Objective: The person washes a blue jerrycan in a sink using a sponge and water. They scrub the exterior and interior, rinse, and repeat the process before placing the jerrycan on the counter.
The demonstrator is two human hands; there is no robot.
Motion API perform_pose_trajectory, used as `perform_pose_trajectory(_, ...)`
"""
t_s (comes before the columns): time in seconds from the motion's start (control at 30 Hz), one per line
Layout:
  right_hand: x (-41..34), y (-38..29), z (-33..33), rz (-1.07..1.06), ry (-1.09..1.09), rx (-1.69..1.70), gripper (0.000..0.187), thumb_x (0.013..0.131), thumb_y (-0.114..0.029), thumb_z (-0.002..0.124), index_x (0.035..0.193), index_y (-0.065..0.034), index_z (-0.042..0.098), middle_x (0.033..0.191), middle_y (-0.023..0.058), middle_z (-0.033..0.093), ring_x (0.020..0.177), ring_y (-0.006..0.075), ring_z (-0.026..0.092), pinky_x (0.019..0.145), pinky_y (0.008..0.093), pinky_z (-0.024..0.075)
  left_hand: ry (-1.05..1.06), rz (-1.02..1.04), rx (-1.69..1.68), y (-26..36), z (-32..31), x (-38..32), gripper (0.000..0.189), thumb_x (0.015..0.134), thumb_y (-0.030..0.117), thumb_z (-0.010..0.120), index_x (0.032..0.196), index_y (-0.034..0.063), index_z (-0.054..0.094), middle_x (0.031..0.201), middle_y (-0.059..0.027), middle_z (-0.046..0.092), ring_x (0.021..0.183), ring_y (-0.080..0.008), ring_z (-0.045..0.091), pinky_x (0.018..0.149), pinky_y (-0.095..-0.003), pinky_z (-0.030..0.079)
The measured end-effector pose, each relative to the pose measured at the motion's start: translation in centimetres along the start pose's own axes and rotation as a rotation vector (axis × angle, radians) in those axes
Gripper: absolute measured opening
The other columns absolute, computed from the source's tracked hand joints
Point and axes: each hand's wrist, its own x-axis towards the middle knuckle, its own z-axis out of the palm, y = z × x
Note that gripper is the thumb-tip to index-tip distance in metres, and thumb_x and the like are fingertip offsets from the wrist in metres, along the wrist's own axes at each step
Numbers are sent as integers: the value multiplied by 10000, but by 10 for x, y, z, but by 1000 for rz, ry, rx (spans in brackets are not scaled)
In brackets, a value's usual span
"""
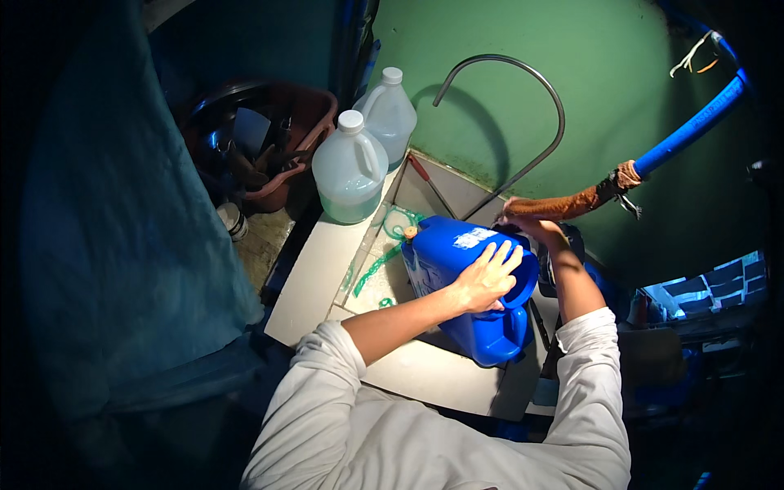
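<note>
My left hand rests on the side of a blue plastic jerrycan, its fingers spread near the rim of a wide opening. The jerrycan lies tilted in a tiled basin, with a small tan cap at its far left corner. Beyond it, my right hand is at the end of an orange-brown wrapping on a thick blue pipe; its fingers are partly hidden, so its grip cannot be made out. Green cord or netting lies on the basin floor left of the jerrycan.
Two translucent jugs with white caps stand on the basin's left ledge. A curved metal pipe rises before the green wall. A red-handled tool leans in the back corner. At left are a brown tub of kitchenware and a hanging curtain.
</note>
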Motion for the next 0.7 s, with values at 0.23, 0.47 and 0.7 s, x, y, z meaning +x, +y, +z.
perform_pose_trajectory(0.23, 59, -56, 1, -289, -110, 330, 201, 868, -37, 715, 1016, -73, 584, 926, 25, 626, 894, 114, 597, 825, 279, 499, -179, -26, 118, 4, -3, 26, 582, 650, 427, 868, 1021, 3, 720, 1389, -235, 458, 1291, -466, 453, 1047, -588, 408)
perform_pose_trajectory(0.47, 65, -103, 34, -328, -219, 531, 241, 867, -67, 724, 1062, -64, 581, 1061, 92, 670, 1058, 209, 635, 954, 364, 515, -219, 10, 198, 17, -12, 29, 548, 678, 428, 856, 1019, 14, 743, 1220, -216, 596, 1159, -405, 570, 1020, -573, 428)
perform_pose_trajectory(0.7, 62, -112, 44, -259, -262, 576, 201, 901, -90, 711, 1058, -50, 592, 1063, 85, 661, 1044, 204, 645, 964, 379, 520, -261, 8, 160, 23, -15, 29, 442, 685, 247, 809, 1044, -3, 750, 1295, -236, 590, 1090, -393, 623, 1003, -617, 431)
